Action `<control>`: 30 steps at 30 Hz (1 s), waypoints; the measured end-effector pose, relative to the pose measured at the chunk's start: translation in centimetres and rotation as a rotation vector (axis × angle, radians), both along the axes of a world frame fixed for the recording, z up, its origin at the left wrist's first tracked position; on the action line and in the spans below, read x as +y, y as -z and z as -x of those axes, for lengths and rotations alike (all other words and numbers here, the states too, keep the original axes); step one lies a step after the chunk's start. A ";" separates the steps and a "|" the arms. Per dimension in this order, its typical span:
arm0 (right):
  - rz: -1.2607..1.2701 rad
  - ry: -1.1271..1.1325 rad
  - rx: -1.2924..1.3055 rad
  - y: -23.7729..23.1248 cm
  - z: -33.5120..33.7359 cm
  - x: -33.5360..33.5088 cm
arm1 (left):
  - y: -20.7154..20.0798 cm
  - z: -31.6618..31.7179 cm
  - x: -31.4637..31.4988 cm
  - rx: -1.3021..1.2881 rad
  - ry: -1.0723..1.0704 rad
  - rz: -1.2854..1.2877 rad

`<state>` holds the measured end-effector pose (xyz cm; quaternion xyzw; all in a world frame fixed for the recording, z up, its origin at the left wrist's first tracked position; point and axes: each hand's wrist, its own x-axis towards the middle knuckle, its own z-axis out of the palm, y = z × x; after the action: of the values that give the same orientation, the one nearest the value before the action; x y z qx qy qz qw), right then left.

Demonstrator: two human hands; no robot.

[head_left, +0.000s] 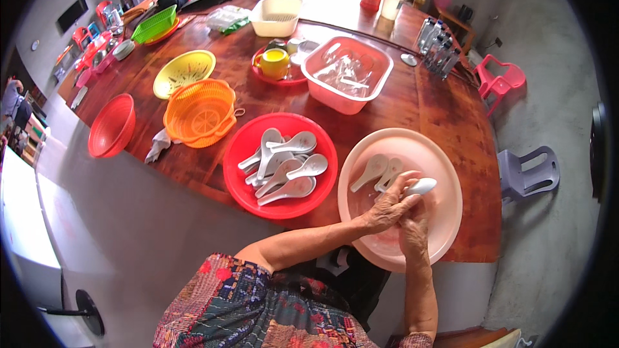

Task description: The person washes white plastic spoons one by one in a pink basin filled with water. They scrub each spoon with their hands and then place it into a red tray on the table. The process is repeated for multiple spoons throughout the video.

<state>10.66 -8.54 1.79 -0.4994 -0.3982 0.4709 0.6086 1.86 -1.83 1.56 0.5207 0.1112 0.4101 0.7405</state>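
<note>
Over the pale pink basin [449, 174], my left hand [387, 209] and my right hand [414, 231] close together around a white soup spoon [422, 186]. Its bowl sticks out past my fingers, and the handle is hidden between the hands. A few more white spoons [369, 173] lie inside the basin, at its left side, partly behind my left hand; clear liquid seems to cover the bottom. Just left stands a red basin [237, 187] holding a pile of white soup spoons [290, 167] with small printed decoration.
Behind the basins is a pink tub [342, 100] of clear glassware. An orange colander [200, 113], a yellow basket [185, 73] and a red basket [113, 125] stand leftward. A yellow cup [273, 62] sits on a red tray. Plastic chairs [530, 174] flank the table's right edge.
</note>
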 end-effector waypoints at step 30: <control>0.159 0.211 -1.341 2.1 -7.5 2.5 | 0.6 17.3 14.4 1.744 -0.410 -1.084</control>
<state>18.11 -6.07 -0.29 -0.7625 -0.6024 0.0257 0.2346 -15.48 12.59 0.94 0.8693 0.4941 0.0048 -0.0130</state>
